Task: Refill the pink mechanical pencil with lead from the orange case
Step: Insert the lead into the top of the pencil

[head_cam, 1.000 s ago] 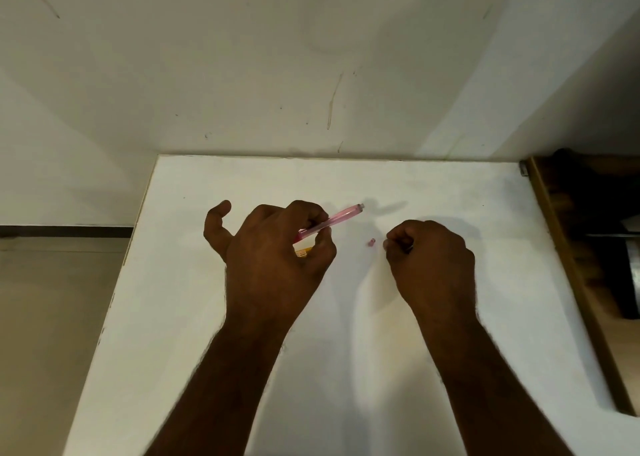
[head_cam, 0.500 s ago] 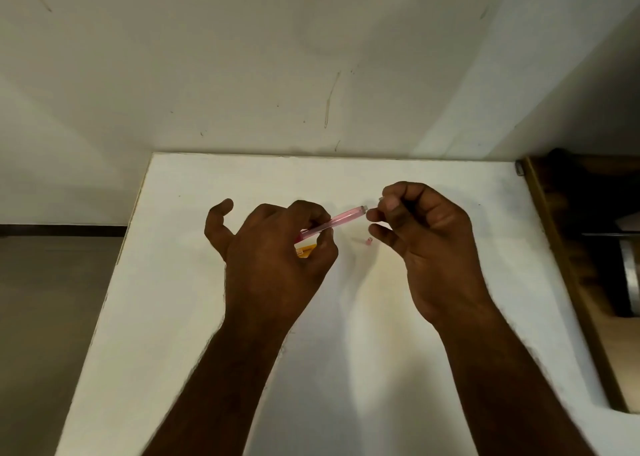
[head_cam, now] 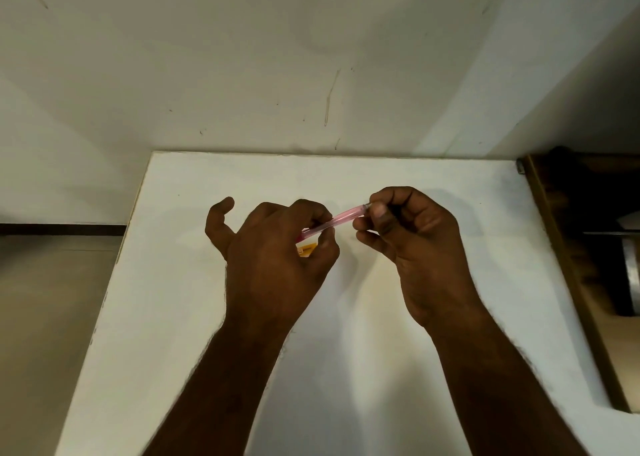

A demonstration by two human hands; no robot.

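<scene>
White tabletop (head_cam: 346, 369) fills the lower view, its far edge against a pale, scuffed wall (head_cam: 277, 57). Above the middle of that tabletop, the left hand (head_cam: 277, 258) has its grip narrow around the lower part of the pink mechanical pencil (head_cam: 341, 218), fingers curled over the barrel, with the thumb (head_cam: 220, 213) standing free and pointing up, away from the pencil. The pencil slants upward and to the right from this hand. At the pencil's upper end, the right hand (head_cam: 419, 247) has its grip pinched closed, thumb and forefinger tips meeting at the barrel's tip; whether a lead sits between them is too small to tell. Just below the pencil, tucked under the left hand's curled fingers, a corner of the orange case (head_cam: 307, 249) shows; it is mostly hidden by the hand, and I cannot tell whether it is held or lies on the tabletop. Both forearms run down from the pencil to the near edge of the view. Right of the pencil, well apart and past the tabletop's edge, stands dark wooden furniture (head_cam: 581, 247).
</scene>
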